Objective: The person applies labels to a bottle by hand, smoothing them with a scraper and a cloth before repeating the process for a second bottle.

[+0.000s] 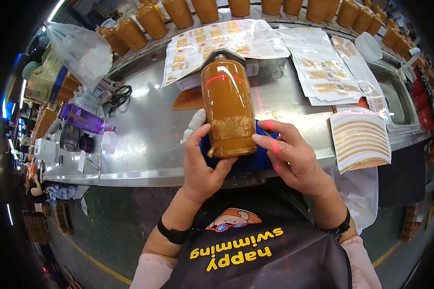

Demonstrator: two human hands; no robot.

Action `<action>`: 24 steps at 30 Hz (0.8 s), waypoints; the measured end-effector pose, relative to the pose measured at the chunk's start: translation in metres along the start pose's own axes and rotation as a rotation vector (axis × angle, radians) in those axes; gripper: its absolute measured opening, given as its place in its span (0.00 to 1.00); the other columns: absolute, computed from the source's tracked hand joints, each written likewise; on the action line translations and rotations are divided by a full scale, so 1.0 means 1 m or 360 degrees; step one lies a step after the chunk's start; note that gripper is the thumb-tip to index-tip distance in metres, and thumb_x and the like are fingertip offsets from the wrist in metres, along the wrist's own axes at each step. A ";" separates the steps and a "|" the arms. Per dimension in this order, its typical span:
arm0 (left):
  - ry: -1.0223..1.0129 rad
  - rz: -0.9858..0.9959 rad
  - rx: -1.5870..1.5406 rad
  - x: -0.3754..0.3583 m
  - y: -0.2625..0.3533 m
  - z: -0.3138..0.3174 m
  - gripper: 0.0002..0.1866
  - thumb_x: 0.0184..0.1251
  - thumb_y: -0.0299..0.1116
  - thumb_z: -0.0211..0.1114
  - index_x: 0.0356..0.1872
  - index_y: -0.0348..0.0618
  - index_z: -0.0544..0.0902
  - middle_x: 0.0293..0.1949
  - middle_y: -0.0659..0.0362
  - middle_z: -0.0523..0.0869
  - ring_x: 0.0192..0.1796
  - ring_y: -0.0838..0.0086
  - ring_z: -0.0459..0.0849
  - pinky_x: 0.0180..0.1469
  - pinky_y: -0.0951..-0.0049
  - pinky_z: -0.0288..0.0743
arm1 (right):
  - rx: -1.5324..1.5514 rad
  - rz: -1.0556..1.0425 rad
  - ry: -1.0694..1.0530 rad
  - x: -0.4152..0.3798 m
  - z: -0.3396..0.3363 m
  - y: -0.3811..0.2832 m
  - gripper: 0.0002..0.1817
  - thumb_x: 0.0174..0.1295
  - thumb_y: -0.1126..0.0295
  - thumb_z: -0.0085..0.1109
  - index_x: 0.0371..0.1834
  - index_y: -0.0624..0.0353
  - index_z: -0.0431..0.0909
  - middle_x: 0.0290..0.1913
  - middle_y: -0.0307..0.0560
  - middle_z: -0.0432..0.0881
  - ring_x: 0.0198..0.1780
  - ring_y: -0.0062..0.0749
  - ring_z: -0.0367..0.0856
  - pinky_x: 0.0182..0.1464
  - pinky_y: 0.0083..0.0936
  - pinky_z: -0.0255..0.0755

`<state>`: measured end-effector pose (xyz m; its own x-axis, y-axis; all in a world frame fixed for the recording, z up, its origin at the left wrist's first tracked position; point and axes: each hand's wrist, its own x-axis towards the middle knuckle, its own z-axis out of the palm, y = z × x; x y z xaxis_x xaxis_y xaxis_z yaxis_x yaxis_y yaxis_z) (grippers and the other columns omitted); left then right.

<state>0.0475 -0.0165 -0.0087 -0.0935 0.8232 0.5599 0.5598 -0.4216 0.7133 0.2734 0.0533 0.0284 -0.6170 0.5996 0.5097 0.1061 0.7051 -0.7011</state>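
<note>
A glossy brown bottle [228, 103] with a raised gold band near its base lies in front of me, its neck pointing away. My left hand [200, 161] holds it from the left and below, with a white cover on one finger. The fingertips of my right hand [291, 154] touch the bottle's lower right side, by the gold band. Red laser lines cross the bottle and my right hand. Under the bottle is a blue cloth or pad [255, 161], mostly hidden. A dark angular holder [242, 61] stands behind the bottle's neck.
Decal sheets [193, 48] lie at the back and more sheets [323, 67] at the right. A sheet of gold strips [360, 139] lies near the right edge. A purple bottle [84, 118] and black cable [120, 96] are left. Brown bottles [152, 21] line the back; a sink [395, 96] is right.
</note>
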 end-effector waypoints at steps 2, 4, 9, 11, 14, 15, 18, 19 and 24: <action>-0.0026 -0.0182 -0.0324 0.003 0.003 -0.007 0.36 0.62 0.37 0.70 0.67 0.37 0.61 0.65 0.46 0.66 0.68 0.59 0.68 0.70 0.64 0.60 | -0.0034 -0.0016 -0.0004 0.003 0.000 -0.001 0.34 0.49 0.89 0.55 0.64 0.55 0.76 0.62 0.59 0.73 0.60 0.53 0.74 0.60 0.36 0.72; -0.0036 -0.0329 -0.0586 0.010 0.011 -0.012 0.36 0.61 0.34 0.68 0.67 0.36 0.61 0.64 0.49 0.66 0.67 0.63 0.67 0.71 0.65 0.59 | -0.0054 -0.0023 0.0027 0.005 0.000 0.000 0.35 0.49 0.90 0.54 0.64 0.57 0.75 0.62 0.58 0.73 0.60 0.52 0.75 0.59 0.35 0.72; -0.0188 -0.0445 -0.0599 0.033 0.017 -0.022 0.37 0.56 0.29 0.63 0.68 0.35 0.60 0.64 0.51 0.65 0.70 0.65 0.62 0.74 0.65 0.50 | -0.0020 -0.0027 0.0076 0.007 -0.002 0.000 0.30 0.56 0.88 0.54 0.65 0.62 0.72 0.55 0.57 0.78 0.53 0.47 0.79 0.55 0.31 0.74; -0.0253 -0.0465 -0.0571 0.036 0.019 -0.023 0.37 0.55 0.29 0.62 0.68 0.35 0.60 0.65 0.51 0.64 0.71 0.64 0.61 0.75 0.65 0.48 | 0.0081 0.0121 0.0143 0.007 -0.002 -0.003 0.27 0.60 0.86 0.54 0.65 0.63 0.71 0.49 0.54 0.81 0.46 0.40 0.82 0.50 0.28 0.75; -0.0287 -0.0510 -0.0623 0.037 0.019 -0.023 0.38 0.53 0.28 0.62 0.68 0.35 0.59 0.66 0.50 0.63 0.72 0.63 0.59 0.76 0.64 0.46 | 0.0311 0.0449 0.0201 0.006 -0.006 -0.013 0.22 0.66 0.79 0.55 0.64 0.64 0.71 0.40 0.48 0.83 0.36 0.29 0.81 0.41 0.23 0.74; -0.0297 -0.0516 -0.0635 0.038 0.017 -0.023 0.39 0.53 0.28 0.62 0.69 0.35 0.59 0.66 0.50 0.63 0.73 0.63 0.58 0.76 0.64 0.46 | 0.0311 0.0441 0.0192 0.007 -0.009 -0.012 0.20 0.67 0.77 0.56 0.63 0.64 0.71 0.38 0.47 0.83 0.34 0.25 0.80 0.39 0.22 0.74; -0.0336 -0.0547 -0.0672 0.042 0.020 -0.024 0.40 0.52 0.27 0.62 0.70 0.36 0.58 0.67 0.50 0.61 0.74 0.63 0.56 0.76 0.63 0.44 | 0.0431 0.0522 0.0152 0.010 -0.011 -0.011 0.18 0.68 0.73 0.57 0.60 0.64 0.71 0.35 0.45 0.83 0.33 0.22 0.79 0.37 0.20 0.73; -0.0350 -0.0559 -0.0683 0.043 0.022 -0.025 0.41 0.52 0.27 0.62 0.70 0.37 0.57 0.67 0.50 0.61 0.74 0.63 0.55 0.76 0.63 0.44 | 0.0493 0.0565 0.0137 0.011 -0.010 -0.011 0.17 0.68 0.72 0.57 0.59 0.64 0.71 0.34 0.44 0.83 0.34 0.22 0.78 0.38 0.20 0.73; -0.0429 -0.0548 -0.0562 0.046 0.024 -0.026 0.45 0.53 0.36 0.64 0.73 0.44 0.52 0.76 0.46 0.50 0.78 0.57 0.52 0.77 0.60 0.43 | 0.0654 0.0612 0.0112 0.011 -0.007 -0.008 0.15 0.69 0.72 0.57 0.56 0.64 0.72 0.37 0.43 0.82 0.38 0.20 0.78 0.42 0.19 0.72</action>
<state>0.0354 0.0014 0.0447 0.0175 0.9844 0.1752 0.2199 -0.1748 0.9597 0.2715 0.0564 0.0432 -0.5392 0.8178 0.2012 -0.0081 0.2339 -0.9722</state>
